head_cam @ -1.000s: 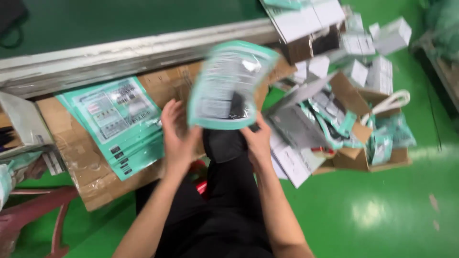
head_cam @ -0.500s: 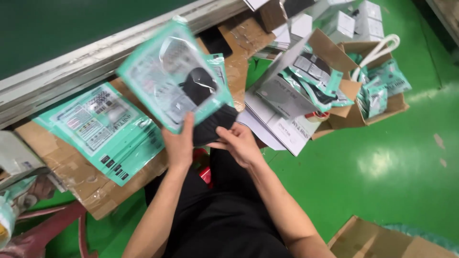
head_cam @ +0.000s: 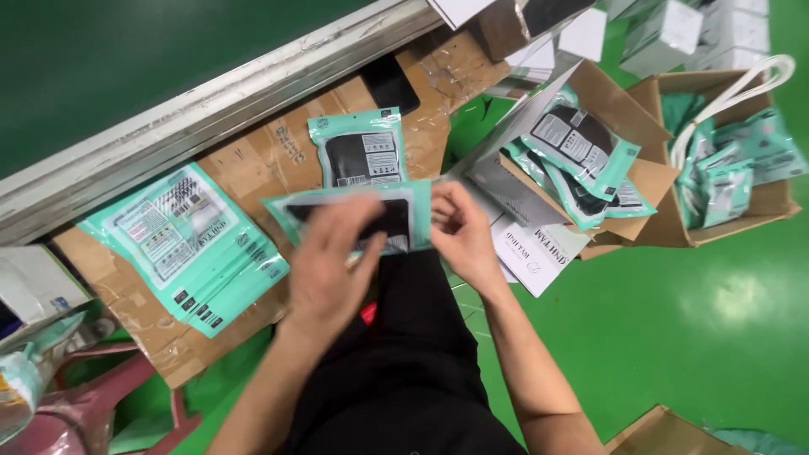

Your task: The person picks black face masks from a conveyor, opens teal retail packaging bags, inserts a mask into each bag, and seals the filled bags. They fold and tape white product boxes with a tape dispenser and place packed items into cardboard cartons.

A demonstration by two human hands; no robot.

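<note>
Pouch: teal plastic pouch (head_cam: 396,221) held flat over the person's lap, above the cardboard sheet (head_cam: 278,160).
Left hand (head_cam: 333,261): fingers spread across its front.
Right hand (head_cam: 459,232): pinching its right edge.
Handling: likely light, floppy, slick; best gripped at the edges.

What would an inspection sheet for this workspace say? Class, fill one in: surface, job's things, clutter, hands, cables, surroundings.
Surface: flattened cardboard on a green floor, beside a metal rail.
Job's things: teal pouch held flat between both hands; another pouch lies on the cardboard behind it; a pouch stack lies to the left.
Clutter: open box of pouches, white leaflets, white boxes.
Hands: left hand grips the pouch from the front; right hand pinches its right edge with the fingers.
Cables: nothing seen; a white loop handle lies over a box.
Surroundings: pink stool at lower left.
</note>
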